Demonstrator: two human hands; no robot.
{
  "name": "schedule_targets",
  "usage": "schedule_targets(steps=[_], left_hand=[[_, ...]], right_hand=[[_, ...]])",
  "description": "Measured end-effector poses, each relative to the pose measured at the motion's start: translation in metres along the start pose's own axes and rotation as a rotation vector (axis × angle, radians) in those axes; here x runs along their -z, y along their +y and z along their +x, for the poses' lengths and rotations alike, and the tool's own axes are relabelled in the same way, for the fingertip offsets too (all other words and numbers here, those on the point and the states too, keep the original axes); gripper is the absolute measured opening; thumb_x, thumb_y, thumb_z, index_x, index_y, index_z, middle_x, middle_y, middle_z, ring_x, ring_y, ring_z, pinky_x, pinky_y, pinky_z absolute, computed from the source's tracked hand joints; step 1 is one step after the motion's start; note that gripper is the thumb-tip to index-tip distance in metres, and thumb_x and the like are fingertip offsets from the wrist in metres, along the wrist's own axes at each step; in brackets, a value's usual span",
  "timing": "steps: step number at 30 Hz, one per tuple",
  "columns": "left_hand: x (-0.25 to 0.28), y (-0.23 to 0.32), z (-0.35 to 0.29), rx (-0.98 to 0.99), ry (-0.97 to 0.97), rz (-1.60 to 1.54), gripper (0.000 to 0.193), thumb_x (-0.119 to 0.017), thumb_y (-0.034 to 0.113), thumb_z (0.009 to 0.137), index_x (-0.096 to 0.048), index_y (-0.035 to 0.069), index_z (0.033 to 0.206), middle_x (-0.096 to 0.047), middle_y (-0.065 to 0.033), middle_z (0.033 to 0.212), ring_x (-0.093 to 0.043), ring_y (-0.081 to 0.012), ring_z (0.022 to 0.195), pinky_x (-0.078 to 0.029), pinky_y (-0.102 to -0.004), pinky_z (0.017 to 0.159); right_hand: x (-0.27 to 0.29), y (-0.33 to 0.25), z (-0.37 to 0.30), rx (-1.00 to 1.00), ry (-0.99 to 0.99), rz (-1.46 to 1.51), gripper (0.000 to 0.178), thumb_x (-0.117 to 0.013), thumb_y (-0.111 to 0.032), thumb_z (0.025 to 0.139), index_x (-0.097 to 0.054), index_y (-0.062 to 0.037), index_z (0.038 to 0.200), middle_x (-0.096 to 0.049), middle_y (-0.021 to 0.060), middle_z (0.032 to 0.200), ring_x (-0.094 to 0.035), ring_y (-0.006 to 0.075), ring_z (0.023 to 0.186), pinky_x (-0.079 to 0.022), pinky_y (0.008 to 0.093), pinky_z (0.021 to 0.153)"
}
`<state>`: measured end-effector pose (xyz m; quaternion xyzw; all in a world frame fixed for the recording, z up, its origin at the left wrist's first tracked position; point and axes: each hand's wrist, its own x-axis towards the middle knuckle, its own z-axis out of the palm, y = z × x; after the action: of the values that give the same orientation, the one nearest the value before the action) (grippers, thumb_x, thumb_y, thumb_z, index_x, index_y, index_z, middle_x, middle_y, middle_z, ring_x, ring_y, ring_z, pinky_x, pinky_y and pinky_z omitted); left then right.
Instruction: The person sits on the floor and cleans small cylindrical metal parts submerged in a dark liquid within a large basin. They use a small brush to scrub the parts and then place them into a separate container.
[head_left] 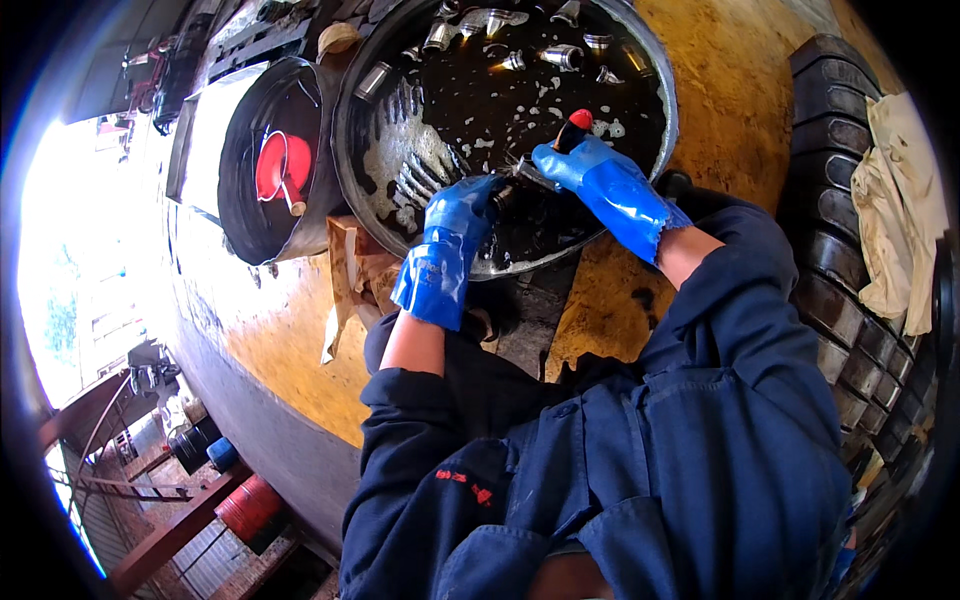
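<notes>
Left hand (462, 207) clasps a metal part (504, 198), mostly hidden; right hand (592, 170) grips a brush (537, 175).

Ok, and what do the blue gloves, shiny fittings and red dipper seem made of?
Blue gloves: probably rubber or PVC, glossy, by their wet highlights. Fittings: polished metal, likely steel, by silvery reflections. Red dipper: smooth, perhaps plastic given its even colour; painted metal is possible.

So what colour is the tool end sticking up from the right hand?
The tool end is red, showing best in the head view.
</notes>
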<state>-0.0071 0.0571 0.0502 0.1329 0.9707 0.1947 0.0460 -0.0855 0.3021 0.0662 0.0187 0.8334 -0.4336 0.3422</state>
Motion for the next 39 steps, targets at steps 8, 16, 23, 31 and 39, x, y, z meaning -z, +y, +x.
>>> schedule_targets(steps=[8, 16, 23, 31, 39], left_hand=[[0.021, 0.036, 0.019, 0.482, -0.091, 0.083, 0.045, -0.081, 0.034, 0.080, -0.073, 0.015, 0.120, -0.078, -0.0111, 0.110, -0.074, -0.0290, 0.102, -0.057, -0.0395, 0.088], [-0.017, -0.016, -0.021, 0.701, -0.426, -0.409, 0.042, -0.079, 0.041, 0.086, -0.075, 0.015, 0.119, -0.077, -0.0149, 0.109, -0.074, -0.0332, 0.101, -0.057, -0.0432, 0.085], [-0.038, -0.018, 0.005, 0.872, -0.520, -0.224, 0.038, -0.081, 0.036, 0.086, -0.077, 0.014, 0.116, -0.079, -0.0138, 0.102, -0.075, -0.0309, 0.092, -0.058, -0.0412, 0.080], [-0.032, -0.013, -0.005, 0.669, -0.400, -0.286, 0.040, -0.080, 0.040, 0.085, -0.078, 0.016, 0.116, -0.079, -0.0119, 0.100, -0.077, -0.0297, 0.091, -0.060, -0.0405, 0.082], [-0.007, 0.009, -0.021, 0.714, -0.275, -0.100, 0.041, -0.081, 0.039, 0.084, -0.076, 0.023, 0.121, -0.078, -0.0098, 0.114, -0.074, -0.0292, 0.109, -0.058, -0.0387, 0.093]], right_hand=[[-0.008, 0.020, 0.022, 0.256, -0.045, 0.308, 0.047, -0.062, -0.051, 0.090, -0.072, -0.0065, 0.096, -0.071, 0.0117, 0.087, -0.069, 0.0264, 0.084, -0.052, 0.0401, 0.083], [-0.001, -0.017, 0.000, -0.050, -0.031, -0.170, 0.049, -0.057, -0.053, 0.089, -0.072, -0.0089, 0.104, -0.074, 0.0169, 0.109, -0.071, 0.0345, 0.105, -0.053, 0.0410, 0.094], [0.011, -0.027, -0.009, 0.084, -0.041, -0.069, 0.050, -0.054, -0.052, 0.093, -0.075, -0.0067, 0.100, -0.075, 0.0165, 0.094, -0.072, 0.0313, 0.091, -0.055, 0.0408, 0.085], [-0.012, 0.000, 0.002, 0.224, -0.132, -0.025, 0.049, -0.059, -0.051, 0.092, -0.073, -0.0044, 0.097, -0.074, 0.0179, 0.086, -0.072, 0.0324, 0.088, -0.055, 0.0446, 0.084], [-0.019, -0.006, 0.010, 0.286, -0.148, 0.103, 0.056, -0.062, -0.056, 0.095, -0.071, -0.0020, 0.108, -0.074, 0.0185, 0.093, -0.071, 0.0313, 0.087, -0.055, 0.0435, 0.083]])
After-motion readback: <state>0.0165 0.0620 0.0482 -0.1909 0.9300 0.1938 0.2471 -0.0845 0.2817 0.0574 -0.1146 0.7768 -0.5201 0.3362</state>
